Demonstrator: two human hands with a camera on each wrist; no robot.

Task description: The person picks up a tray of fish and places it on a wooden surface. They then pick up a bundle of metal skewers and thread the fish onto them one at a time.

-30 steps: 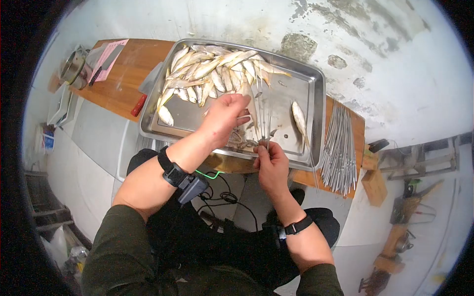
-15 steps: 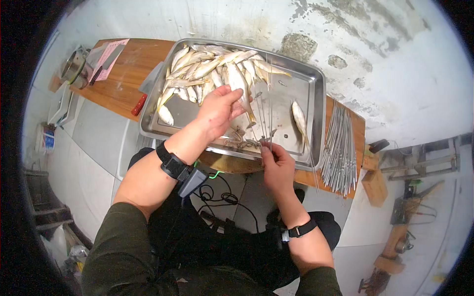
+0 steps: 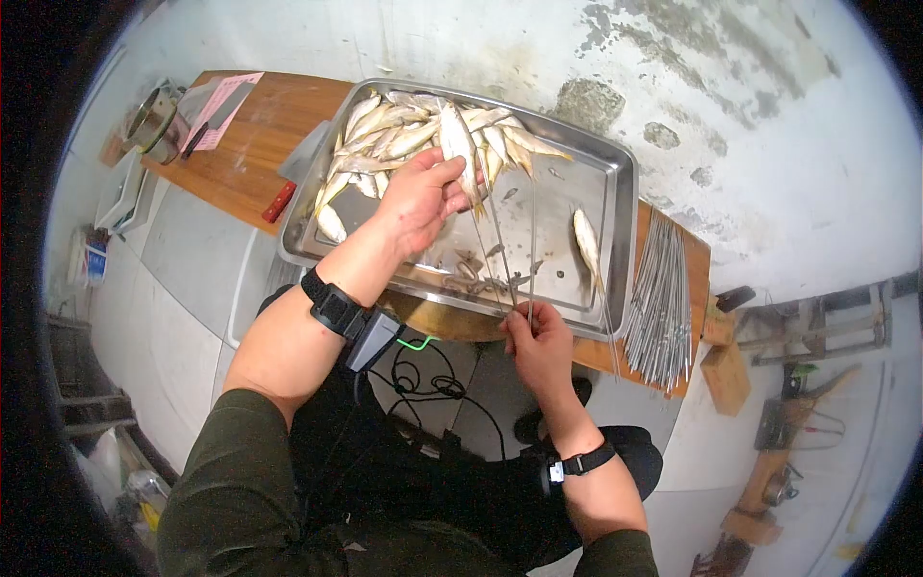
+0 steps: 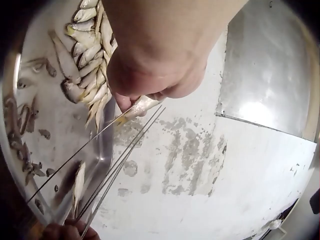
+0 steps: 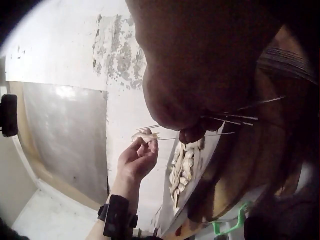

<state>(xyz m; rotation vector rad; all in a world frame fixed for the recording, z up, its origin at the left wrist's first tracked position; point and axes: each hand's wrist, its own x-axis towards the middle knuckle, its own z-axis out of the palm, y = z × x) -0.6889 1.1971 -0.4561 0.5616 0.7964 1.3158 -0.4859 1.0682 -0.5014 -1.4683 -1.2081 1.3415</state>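
The left hand (image 3: 415, 197) pinches a fish (image 3: 458, 144) over the tray (image 3: 586, 173), aligned with skewers (image 3: 514, 245) the right hand (image 3: 538, 338) clamps near.

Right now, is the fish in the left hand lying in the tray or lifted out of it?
Lifted. The left hand pinches the fish above the tray, against skewers that the right hand holds.

Pale silvery-yellow fish (image 3: 458, 144), shiny grey steel tray (image 3: 615, 173), orange-brown wooden board (image 3: 255, 135), red-handled knife (image 3: 280, 201)
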